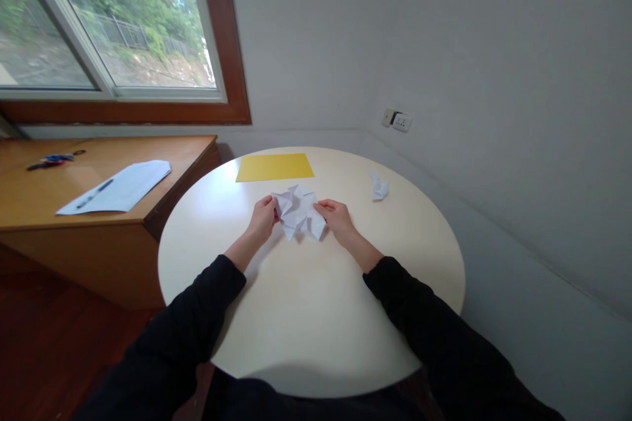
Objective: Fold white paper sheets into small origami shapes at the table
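A creased white sheet of paper point(298, 210), folded into raised points and flaps, is held between my two hands just over the table. My left hand point(263, 217) pinches its left edge, thumb on top. On the opposite side, my right hand point(336, 218) grips the right edge between thumb and fingers. Just beyond the paper lies a flat yellow sheet point(275, 167). A small folded white paper piece point(380, 187) rests to the right, apart from both hands. The undersides of my fingers are partly hidden.
The round cream table point(316, 316) fills the middle. At left a wooden desk point(182, 154) bears white sheets point(133, 187) with a pen point(95, 193) on top, and scissors-like tools point(56, 159). A wall socket point(401, 122) and a window point(158, 26) are behind.
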A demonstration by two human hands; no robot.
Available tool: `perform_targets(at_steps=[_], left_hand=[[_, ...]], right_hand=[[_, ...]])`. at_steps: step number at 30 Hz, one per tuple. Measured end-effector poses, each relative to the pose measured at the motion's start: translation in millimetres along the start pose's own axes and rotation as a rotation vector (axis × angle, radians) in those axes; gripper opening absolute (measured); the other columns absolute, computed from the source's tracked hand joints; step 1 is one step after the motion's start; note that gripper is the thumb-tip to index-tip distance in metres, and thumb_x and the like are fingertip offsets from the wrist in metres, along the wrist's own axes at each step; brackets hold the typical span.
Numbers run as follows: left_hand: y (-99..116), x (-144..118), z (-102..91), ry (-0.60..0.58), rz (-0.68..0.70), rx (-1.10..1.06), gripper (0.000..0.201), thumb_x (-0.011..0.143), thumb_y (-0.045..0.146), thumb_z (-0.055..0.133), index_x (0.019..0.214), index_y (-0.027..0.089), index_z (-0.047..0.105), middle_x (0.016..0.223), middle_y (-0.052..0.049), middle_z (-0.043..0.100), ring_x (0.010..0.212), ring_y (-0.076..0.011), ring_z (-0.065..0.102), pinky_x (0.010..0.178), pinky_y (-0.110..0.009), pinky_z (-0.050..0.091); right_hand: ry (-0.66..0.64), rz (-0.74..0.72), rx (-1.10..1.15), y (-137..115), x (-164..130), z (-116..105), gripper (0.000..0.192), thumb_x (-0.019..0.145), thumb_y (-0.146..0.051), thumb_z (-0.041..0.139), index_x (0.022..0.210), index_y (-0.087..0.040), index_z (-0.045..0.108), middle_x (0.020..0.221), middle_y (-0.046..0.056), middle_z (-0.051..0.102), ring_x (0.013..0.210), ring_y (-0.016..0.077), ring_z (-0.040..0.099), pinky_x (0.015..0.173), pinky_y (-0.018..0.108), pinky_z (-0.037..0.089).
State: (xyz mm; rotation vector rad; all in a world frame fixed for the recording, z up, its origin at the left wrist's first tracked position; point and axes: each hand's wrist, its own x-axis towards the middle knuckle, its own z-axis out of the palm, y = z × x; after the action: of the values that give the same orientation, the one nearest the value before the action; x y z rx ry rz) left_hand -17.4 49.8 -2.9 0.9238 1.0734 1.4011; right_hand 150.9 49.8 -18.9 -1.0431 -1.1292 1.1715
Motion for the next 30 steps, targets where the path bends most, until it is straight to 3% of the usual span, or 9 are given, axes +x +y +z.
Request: perform_targets(at_steps=[18,30], left_hand=[[4.8,-0.4,-2.1,0.055,-0.007,-0.084,0.007,0.072,0.014,0.045,0.070,0.014,0.051,0.063,-0.002,0.056,0.053,-0.0115,0.052,0.054,-0.026,0.043],[1.6,4.5,-6.4,0.087,0.038,-0.142,0.004,0.064,0.011,0.047,0.065,0.015,0.047,0.061,-0.001,0.054,0.054,-0.0118,0.053,0.055,-0.027,0.044]], right_hand=[[0.045,0.016,0.050,2.1,2.8,-2.6,0.028,0.051,-0.036,0.071,0.065,-0.015,0.060,0.056,-0.002,0.059,0.049,0.0079,0.046,0.050,0.023,0.035],[0.077,-0.017,0.095,5.0,5.6,-3.8,0.029,0.050,-0.038,0.072,0.065,-0.015,0.060,0.061,0.000,0.061,0.055,0.0100,0.051,0.055,0.024,0.039]])
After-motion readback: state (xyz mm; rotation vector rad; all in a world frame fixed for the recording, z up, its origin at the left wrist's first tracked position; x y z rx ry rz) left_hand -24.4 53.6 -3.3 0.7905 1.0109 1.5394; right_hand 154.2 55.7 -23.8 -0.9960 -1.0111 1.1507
